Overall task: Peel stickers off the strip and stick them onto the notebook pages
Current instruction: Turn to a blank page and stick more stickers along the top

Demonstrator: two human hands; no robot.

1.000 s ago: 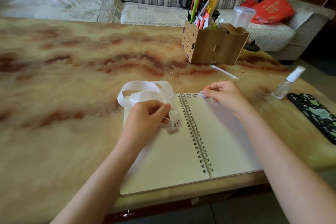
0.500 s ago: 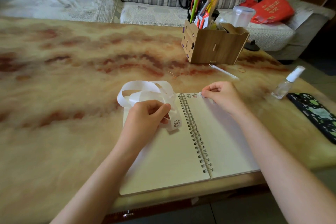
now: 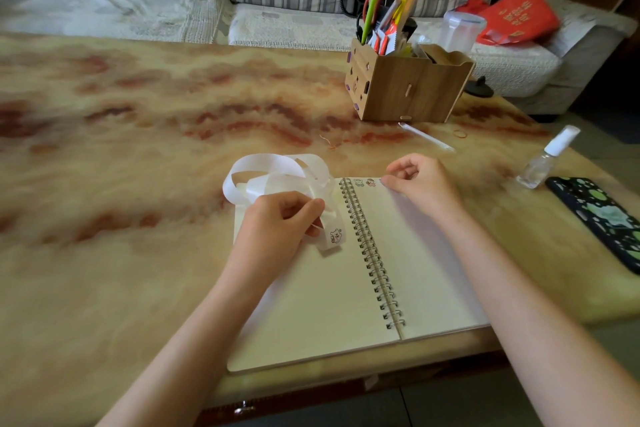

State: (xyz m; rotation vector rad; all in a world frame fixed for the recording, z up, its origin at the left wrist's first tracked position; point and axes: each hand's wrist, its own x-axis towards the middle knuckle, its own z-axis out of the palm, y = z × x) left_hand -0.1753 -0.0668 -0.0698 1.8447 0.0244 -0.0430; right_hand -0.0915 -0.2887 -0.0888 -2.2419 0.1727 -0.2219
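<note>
- Head view: an open spiral notebook (image 3: 304, 315) lies on the near edge of a marbled table (image 3: 104, 184), with its wire binding running between two blank cream pages.
- The left hand (image 3: 277, 229) rests over the top of the left page, fingers curled in, and pinches the sticker strip (image 3: 270, 166) between thumb and fingers.
- Behind that hand the white strip coils in loose loops on the table, just off the notebook's far left corner. Its free end (image 3: 332, 236) hangs past the fingers onto the left page and carries one small cartoon sticker.
- The right hand (image 3: 422, 184) sits at the top of the right page with its fingers curled, one fingertip pressed to the paper near the page's upper edge. Whether a sticker lies under it I cannot tell.
- Two small stickers (image 3: 365, 182) sit side by side at the top of the right page, between the binding and that fingertip.
- Farther back stands a wooden organiser box (image 3: 405, 90) full of pens and scissors. A small spray bottle (image 3: 547, 159) and a dark patterned phone (image 3: 602, 218) lie to the right.
</note>
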